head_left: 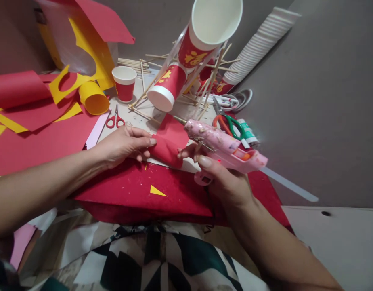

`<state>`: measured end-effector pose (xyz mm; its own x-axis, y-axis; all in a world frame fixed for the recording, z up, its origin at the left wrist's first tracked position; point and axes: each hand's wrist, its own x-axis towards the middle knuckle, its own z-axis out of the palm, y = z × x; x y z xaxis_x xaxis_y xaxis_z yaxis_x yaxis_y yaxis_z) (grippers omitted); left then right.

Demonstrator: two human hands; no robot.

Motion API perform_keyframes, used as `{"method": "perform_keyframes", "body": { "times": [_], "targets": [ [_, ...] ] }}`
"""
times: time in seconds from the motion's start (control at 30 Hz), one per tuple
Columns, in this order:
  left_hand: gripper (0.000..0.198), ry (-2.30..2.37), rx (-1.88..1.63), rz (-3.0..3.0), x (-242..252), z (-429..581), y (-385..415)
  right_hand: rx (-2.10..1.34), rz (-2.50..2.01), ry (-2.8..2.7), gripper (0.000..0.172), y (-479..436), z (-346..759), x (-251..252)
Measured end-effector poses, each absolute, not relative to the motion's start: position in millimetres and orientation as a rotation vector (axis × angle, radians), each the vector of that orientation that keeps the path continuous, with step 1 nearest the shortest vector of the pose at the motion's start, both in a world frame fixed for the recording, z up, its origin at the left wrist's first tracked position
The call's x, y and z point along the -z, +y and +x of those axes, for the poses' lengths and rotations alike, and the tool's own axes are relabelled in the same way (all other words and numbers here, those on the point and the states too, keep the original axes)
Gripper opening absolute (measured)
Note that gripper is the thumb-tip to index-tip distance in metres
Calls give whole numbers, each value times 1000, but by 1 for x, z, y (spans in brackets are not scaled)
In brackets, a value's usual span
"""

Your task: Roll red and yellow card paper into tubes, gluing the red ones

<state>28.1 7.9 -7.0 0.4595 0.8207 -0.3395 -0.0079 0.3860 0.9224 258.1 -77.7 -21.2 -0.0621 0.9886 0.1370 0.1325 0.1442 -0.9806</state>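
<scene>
Now left hand (pixel 127 144) pinches red paper (pixel 170 145); right hand (pixel 224 178), glue gun (pixel 212 136).

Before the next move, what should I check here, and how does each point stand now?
1. Pink glue gun in the right hand: ok, held.
2. Red paper under control: ok, its edge is in the left hand.
3. Nozzle apart from the left hand's fingers: ok, a gap shows.
4. Glue stick loaded: ok, it juts from the gun's rear.
5. Nozzle hot: cannot tell.
6. Red-handled scissors set down: ok, lying on the work surface.
</scene>
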Motion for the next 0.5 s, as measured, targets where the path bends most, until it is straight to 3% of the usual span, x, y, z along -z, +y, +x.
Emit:
{"method": "perform_keyframes", "body": {
  "times": [0.13,0.3,0.5],
  "targets": [
    [11,999,-624,957,9,31,7,-984,-1261,-1497,30,-77,262,17],
    [11,1002,-627,904,11,33,6,-885,-1260,-1709,43,-78,257,6],
    [17,996,-649,888,11,35,5,-581,-1403,-1936,29,-85,250,6]
  ]
}}
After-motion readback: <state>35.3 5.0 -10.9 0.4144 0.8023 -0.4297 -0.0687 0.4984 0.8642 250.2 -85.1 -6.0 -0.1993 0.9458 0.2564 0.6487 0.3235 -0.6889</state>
